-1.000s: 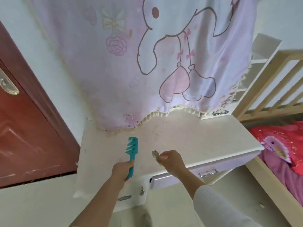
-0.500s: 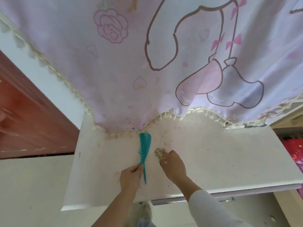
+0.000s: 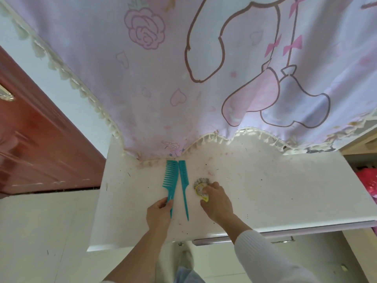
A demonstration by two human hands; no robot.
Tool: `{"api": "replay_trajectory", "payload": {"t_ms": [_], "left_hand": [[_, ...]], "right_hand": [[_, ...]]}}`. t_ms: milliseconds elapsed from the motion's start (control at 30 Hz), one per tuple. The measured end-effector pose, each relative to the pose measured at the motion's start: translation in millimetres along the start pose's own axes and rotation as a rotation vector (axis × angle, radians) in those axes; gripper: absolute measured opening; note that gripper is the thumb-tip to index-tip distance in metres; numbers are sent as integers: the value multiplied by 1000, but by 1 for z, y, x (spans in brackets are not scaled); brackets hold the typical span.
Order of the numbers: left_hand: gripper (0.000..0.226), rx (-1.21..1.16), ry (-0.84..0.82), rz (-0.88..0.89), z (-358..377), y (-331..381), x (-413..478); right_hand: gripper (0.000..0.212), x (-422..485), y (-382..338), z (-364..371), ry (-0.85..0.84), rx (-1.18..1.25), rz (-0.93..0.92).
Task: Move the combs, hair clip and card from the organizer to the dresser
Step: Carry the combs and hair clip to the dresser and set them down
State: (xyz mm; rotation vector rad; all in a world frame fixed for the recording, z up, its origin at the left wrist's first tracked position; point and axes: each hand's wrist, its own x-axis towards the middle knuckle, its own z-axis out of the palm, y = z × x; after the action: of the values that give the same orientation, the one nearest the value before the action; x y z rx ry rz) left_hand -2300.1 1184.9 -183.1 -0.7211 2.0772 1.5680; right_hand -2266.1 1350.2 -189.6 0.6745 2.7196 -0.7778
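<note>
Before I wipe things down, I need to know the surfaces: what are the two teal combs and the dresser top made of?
Wide-tooth comb and tail comb: likely moulded plastic, uniform teal, thin stiff teeth. Dresser top: smooth white surface, faint sheen at the front edge, probably painted or laminated board; speckled with debris.

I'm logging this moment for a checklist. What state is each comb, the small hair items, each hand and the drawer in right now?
Wide-tooth comb: flat on dresser, handle in left hand.
Tail comb: flat, released.
Hair ties: on dresser, under right hand fingers.
Drawer: slightly open.
</note>
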Motion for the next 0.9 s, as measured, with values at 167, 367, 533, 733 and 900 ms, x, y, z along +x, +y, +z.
{"api": "replay_trajectory", "payload": {"t_ms": [167,367,533,733,900], "left_hand": [[37,301,-105,96,-13,9,-6],[21,452,-265,247,-31,37,-29],[22,735,-413,698,-31,44,-78],[26,932,-651,1115,-24,-15,-171],[29,975,-955,1419,-17,-91,-285]], "right_hand": [[48,-26,-3,-15,-2,42,20],[48,-83,-17,-35,104,71,71],[45,-164,-24,-34,298,135,187],[54,-312,-7,2,526,175,457],[55,-465,23,27,713,190,772]]}}
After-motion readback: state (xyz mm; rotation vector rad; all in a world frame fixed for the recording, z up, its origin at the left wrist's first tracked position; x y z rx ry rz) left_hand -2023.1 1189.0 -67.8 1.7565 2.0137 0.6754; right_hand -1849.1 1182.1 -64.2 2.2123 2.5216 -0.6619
